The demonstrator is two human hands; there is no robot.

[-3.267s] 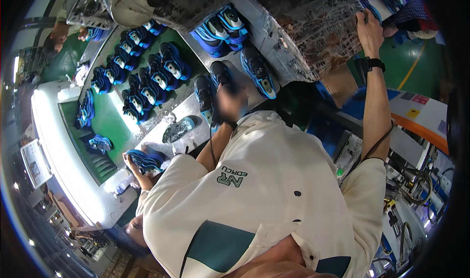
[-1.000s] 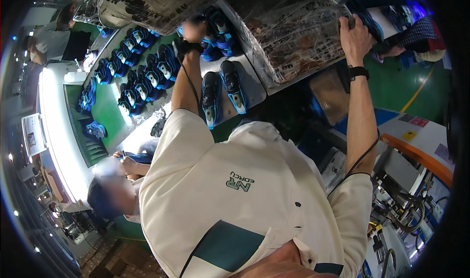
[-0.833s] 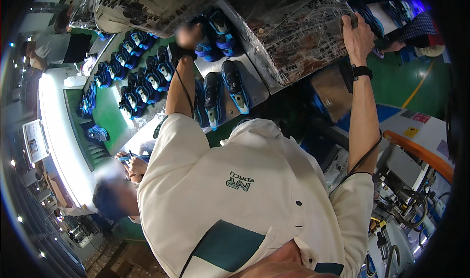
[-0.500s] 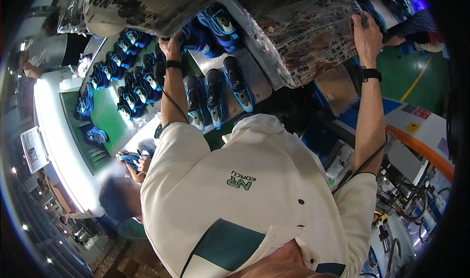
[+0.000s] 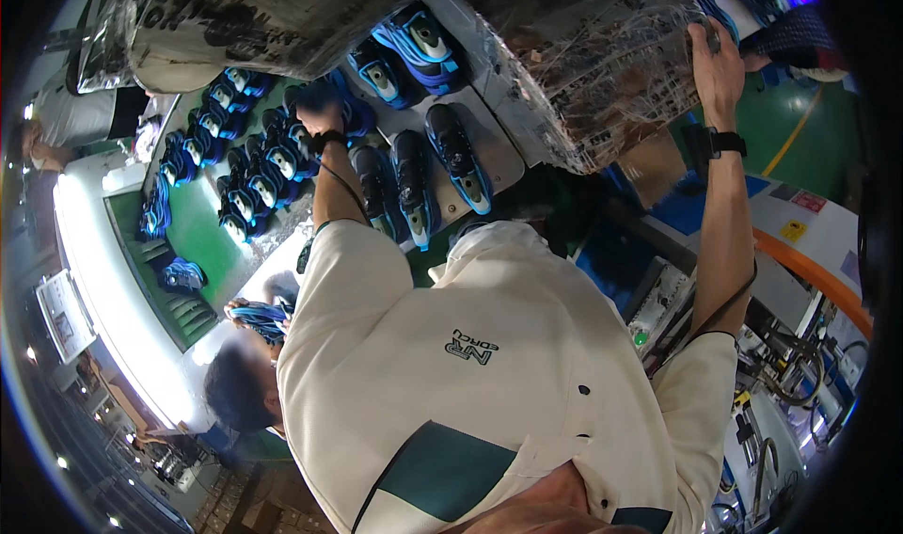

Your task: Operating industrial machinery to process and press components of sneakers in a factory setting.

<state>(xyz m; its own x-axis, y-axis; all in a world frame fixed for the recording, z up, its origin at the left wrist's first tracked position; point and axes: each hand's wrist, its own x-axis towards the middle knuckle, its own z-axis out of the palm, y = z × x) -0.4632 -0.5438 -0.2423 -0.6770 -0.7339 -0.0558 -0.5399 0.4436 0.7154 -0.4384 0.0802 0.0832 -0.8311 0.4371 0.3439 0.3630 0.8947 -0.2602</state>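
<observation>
My left hand (image 5: 320,118), smeared by motion, is among the blue-and-black sneakers at the left end of the metal table. Its fingers are too blurred to read, and a dark blur lies right against them. Just to its right stand a sneaker (image 5: 378,75) and a larger blue one (image 5: 420,47). Nearer to me, three dark sneakers lie side by side, among them the rightmost (image 5: 458,158) and the middle one (image 5: 412,186). My right hand (image 5: 720,75) is closed over the right edge of a plastic-wrapped machine cover (image 5: 583,63).
Rows of sneakers (image 5: 246,188) fill a green work surface (image 5: 221,252) at the left. Beyond it, a person (image 5: 246,383) holds a sneaker (image 5: 259,318). Another wrapped cover (image 5: 245,26) overhangs the far left. Machinery with an orange rail (image 5: 814,275) stands at my right.
My left hand has drawn back leftward and toward me, uncovering a sneaker beside the large blue one. My right hand keeps its hold on the cover's edge. The view has shifted slightly.
</observation>
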